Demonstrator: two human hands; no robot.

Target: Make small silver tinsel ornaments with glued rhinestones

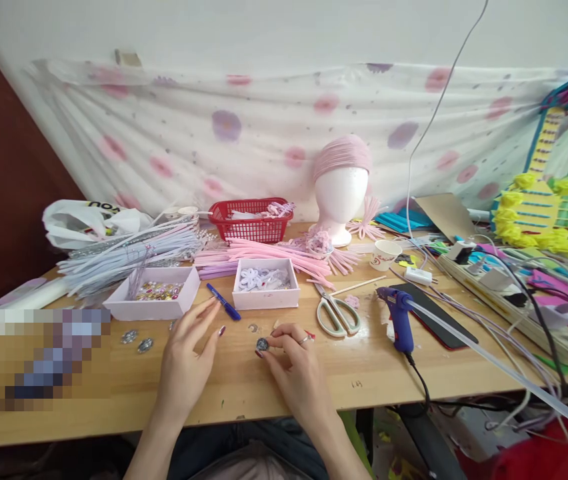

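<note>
My right hand pinches a small round silver-grey ornament between thumb and fingertips, just above the wooden table. To its left, my left hand is held with thumb and fingers apart and nothing between them. Its fingertips are close to a blue marker lying on the table. Two similar ornaments lie left of my left hand, and another is partly hidden behind it. Behind my hands stand a white box of gems and a white box of pale pieces.
Scissors, a blue glue gun and a dark phone-like slab lie to the right. Cables and a power strip run along the right side. Behind are pipe cleaners, a red basket and a white foam head.
</note>
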